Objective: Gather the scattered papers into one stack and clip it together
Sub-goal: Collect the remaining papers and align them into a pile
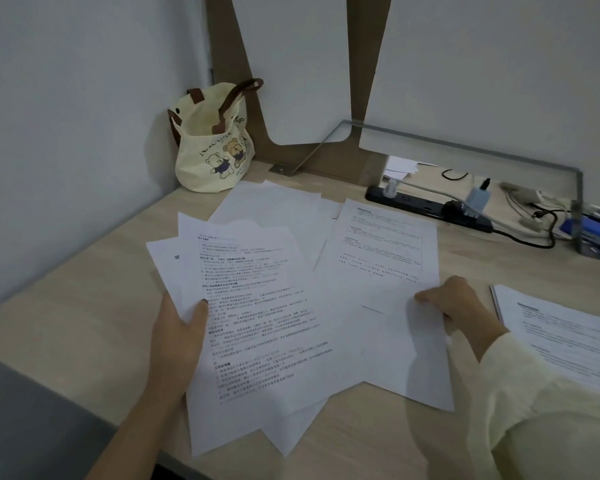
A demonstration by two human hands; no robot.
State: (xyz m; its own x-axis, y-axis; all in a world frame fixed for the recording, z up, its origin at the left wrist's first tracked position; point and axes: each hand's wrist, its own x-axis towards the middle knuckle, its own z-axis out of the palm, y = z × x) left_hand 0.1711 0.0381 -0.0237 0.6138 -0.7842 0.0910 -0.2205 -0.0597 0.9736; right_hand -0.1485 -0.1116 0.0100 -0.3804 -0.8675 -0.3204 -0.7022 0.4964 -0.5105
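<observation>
Several white printed sheets lie fanned and overlapping on a light wooden desk (84, 306). My left hand (179, 336) grips the left edge of a loose bundle of papers (257, 323), thumb on top. My right hand (454, 301) rests with its fingertips on the right edge of a printed sheet (381, 258) that partly overlaps the bundle. More blank sheets (274, 206) lie behind, toward the wall. A separate set of printed pages (561, 334) sits at the right edge of the desk. No clip is visible.
A cream tote bag (212, 143) with bear pictures stands in the back left corner. A black power strip (430, 207) with plugs and cables lies at the back right, next to a blue object (593, 233). A glass shelf (465, 143) runs above it.
</observation>
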